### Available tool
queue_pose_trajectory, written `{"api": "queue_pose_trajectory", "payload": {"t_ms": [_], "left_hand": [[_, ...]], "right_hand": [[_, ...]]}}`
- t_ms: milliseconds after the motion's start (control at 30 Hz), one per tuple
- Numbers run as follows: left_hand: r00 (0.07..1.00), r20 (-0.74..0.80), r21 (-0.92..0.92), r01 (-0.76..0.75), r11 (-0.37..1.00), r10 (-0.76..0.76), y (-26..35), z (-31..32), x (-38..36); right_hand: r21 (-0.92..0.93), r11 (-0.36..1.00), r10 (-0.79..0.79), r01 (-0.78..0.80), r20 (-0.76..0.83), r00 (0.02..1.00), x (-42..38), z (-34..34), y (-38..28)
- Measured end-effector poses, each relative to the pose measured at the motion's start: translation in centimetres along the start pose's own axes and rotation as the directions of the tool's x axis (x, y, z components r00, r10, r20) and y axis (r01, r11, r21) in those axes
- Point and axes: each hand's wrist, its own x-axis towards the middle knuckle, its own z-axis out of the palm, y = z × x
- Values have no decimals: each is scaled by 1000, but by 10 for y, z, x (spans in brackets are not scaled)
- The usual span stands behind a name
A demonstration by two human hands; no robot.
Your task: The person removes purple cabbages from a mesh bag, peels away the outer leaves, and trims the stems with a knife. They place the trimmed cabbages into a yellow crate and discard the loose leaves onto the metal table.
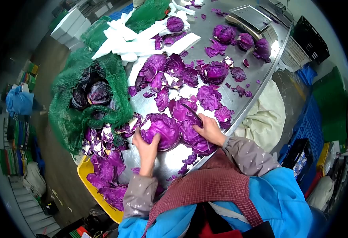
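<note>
My left hand (pixel 145 150) grips the left side of a red cabbage head (pixel 163 131) on the metal table, thumb on the front and fingers partly hidden. My right hand (pixel 210 130) is closed around what looks like a knife (pixel 191 111); its thin, dark, curved blade points up and left, and its handle is hidden in the hand. Under and beside my right hand lie large loose cabbage leaves (pixel 197 142), close against the head. More peeled leaves (pixel 208 97) and a partly peeled cabbage (pixel 214 73) lie just beyond both hands.
A green mesh sack (pixel 120 89) with dark cabbages stands at the left. Below it, a yellow basket (pixel 87 174) holds leaves. White foam sleeves (pixel 142 41) lie at the back left. A scale (pixel 250 18) and several heads stand at the back right, near the table edge (pixel 257 91).
</note>
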Motion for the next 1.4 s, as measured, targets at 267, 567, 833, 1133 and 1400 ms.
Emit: {"api": "queue_pose_trajectory", "payload": {"t_ms": [267,567,833,1133,1400], "left_hand": [[677,285,355,-732,581,679,49,25,34],[980,-51,128,-184,974,192,13,12,29],[953,141,-17,-267,963,267,10,5,54],[613,410,-140,-689,711,675,30,50,62],[860,147,182,-509,841,489,62,84,32]], "right_hand": [[49,999,-4,7,-63,998,23,-52,-11],[70,989,-131,128,52,990,22,40,-22],[506,831,106,-233,267,958,61,16,-18],[544,816,183,-195,76,980,35,-19,-4],[-8,985,-173,175,-190,966,31,-25,-14]]}}
